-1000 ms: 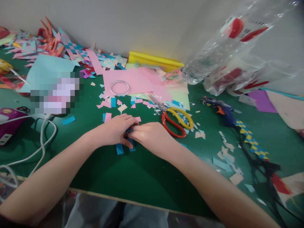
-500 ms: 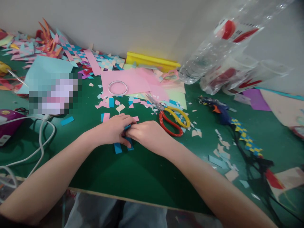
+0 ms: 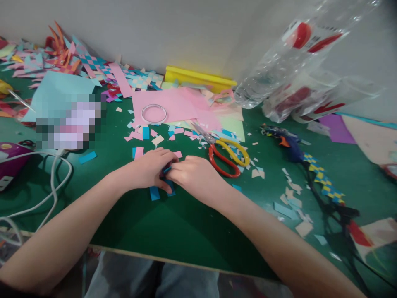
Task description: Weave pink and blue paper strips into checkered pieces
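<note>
At the middle of the table, my left hand (image 3: 151, 169) curves its fingers and thumb around narrow blue paper strips. The thumb lies on one strip, and the end of another blue strip (image 3: 154, 193) sticks out below the palm. My right hand (image 3: 192, 176) is closed, its fingertips pinched at a small blue paper strip (image 3: 167, 169) between the two hands. Its far end is hidden by the fingers. A pink paper piece (image 3: 139, 153) lies just beyond my left hand. Scissors (image 3: 214, 142) with one red and one yellow handle rest open beyond my right hand.
Pink paper sheets (image 3: 173, 103) carry a clear ring (image 3: 154, 113). White cables (image 3: 53, 178) run along the left. Plastic bottles (image 3: 263, 82) and cups (image 3: 338, 99) stand at the back right. A woven paper strip (image 3: 322, 178) lies right, among paper scraps (image 3: 290, 198).
My right hand has shifted very slightly, with a little more of the blue strip showing between the hands. My left hand stays in place.
</note>
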### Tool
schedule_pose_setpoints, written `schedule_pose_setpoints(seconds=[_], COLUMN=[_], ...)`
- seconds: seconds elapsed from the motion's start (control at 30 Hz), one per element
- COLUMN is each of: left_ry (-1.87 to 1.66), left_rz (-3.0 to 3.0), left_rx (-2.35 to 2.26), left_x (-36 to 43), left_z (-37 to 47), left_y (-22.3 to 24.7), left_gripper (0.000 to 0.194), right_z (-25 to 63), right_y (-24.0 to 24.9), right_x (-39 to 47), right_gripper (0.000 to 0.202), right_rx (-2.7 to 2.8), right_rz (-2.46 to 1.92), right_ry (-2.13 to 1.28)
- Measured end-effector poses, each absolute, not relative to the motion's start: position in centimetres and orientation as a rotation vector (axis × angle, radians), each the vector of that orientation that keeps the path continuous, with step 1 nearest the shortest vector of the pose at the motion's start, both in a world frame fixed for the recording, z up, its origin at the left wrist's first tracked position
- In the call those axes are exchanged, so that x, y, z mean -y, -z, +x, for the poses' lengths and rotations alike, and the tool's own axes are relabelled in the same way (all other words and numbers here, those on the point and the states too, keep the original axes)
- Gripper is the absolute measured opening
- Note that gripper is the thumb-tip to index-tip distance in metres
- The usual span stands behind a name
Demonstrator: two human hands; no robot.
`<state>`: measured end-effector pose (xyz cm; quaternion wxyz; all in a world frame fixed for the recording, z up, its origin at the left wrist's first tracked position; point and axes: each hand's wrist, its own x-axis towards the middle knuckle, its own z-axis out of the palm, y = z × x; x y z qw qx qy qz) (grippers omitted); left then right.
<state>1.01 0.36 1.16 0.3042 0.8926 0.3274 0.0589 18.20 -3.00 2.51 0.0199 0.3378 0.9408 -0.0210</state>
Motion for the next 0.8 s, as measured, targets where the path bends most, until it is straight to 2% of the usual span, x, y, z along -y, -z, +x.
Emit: schedule_pose_setpoints(seconds=[0.37,0.6,0.8], left_ry=[-0.188,-0.195,-0.209], left_rz=[2.362,2.355,2.363], left_rx=[-0.819,-0.824,-0.805], left_x=[-0.64,-0.67,-0.67], left_z=[0.90,0.78,0.68], left_y=[-0.54,-0.25,-0.15], left_gripper=[0.054,0.064,0.061], right_z=[17.75,17.85,17.98], right_y=[-2.84,-2.55,-2.58], right_x=[3.45,3.18,3.13], right_gripper=[0.015,0.021,0.016], right_rx=[-2.904,-2.897,-2.873], right_rz=[1.085,1.090,1.090], right_ry=[0.067,0.126,0.139])
